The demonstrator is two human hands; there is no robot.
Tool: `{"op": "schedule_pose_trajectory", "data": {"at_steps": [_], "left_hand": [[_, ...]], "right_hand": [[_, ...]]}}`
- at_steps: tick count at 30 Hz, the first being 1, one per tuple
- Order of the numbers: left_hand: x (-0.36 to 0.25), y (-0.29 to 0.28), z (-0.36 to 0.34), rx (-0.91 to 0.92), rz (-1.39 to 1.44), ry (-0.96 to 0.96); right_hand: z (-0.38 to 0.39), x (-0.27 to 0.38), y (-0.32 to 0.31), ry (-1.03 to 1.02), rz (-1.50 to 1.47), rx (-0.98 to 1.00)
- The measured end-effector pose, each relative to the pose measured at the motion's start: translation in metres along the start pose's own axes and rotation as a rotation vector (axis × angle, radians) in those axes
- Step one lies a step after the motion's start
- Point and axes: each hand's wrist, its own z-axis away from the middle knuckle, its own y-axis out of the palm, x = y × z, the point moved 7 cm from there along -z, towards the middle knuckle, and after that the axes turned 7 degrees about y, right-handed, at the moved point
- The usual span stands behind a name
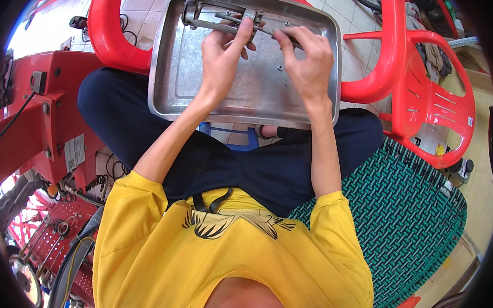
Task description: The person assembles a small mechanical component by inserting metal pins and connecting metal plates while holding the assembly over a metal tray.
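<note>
A grey metal bracket-like assembly (194, 18) with bars and a round fitting is held over the far side of a shallow steel tray (164, 86). My left hand (220, 64) is closed around its right end, thumb on top. To the right, my right hand (310, 60) pinches a thin metal rod (266, 31) that reaches toward the part under my left thumb. Whether the rod is a tool or belongs to the assembly, I cannot tell. Several small nut-like pieces (280, 68) lie loose in the tray.
The tray spans my knees and a red plastic chair (106, 28) in front. Another red chair (437, 104) stands at right, beside a green woven seat (402, 202). Red machinery (27, 119) with cables is close on my left. A blue plastic piece (232, 137) shows below the tray.
</note>
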Motion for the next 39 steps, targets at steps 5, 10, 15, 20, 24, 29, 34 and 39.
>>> {"op": "schedule_pose_trajectory", "data": {"at_steps": [5, 10, 15, 20, 24, 29, 34, 39], "left_hand": [[0.005, -0.003, 0.001, -0.012, -0.032, -0.006], [0.005, -0.004, -0.001, -0.004, -0.034, 0.011], [0.006, -0.006, -0.001, -0.018, -0.038, -0.014], [0.007, -0.004, 0.0, -0.018, -0.011, -0.026], [0.005, -0.003, -0.001, -0.015, -0.025, -0.022], [0.004, -0.004, -0.001, -0.022, -0.003, -0.019], [0.001, -0.004, -0.001, -0.05, 0.018, -0.018], [0.003, -0.005, -0.003, -0.061, 0.06, 0.007]], "right_hand": [[0.003, -0.005, 0.011, 0.08, 0.072, 0.157], [0.003, -0.002, 0.009, 0.064, 0.037, 0.036], [0.001, 0.005, 0.002, 0.041, 0.085, 0.029], [0.004, -0.002, 0.011, 0.042, 0.071, 0.053], [0.008, -0.003, 0.018, 0.108, 0.088, 0.11], [0.008, 0.002, 0.017, 0.047, 0.016, 0.084], [0.007, 0.011, 0.01, -0.019, 0.063, 0.087], [0.007, 0.009, 0.013, -0.069, 0.038, 0.064]]}}
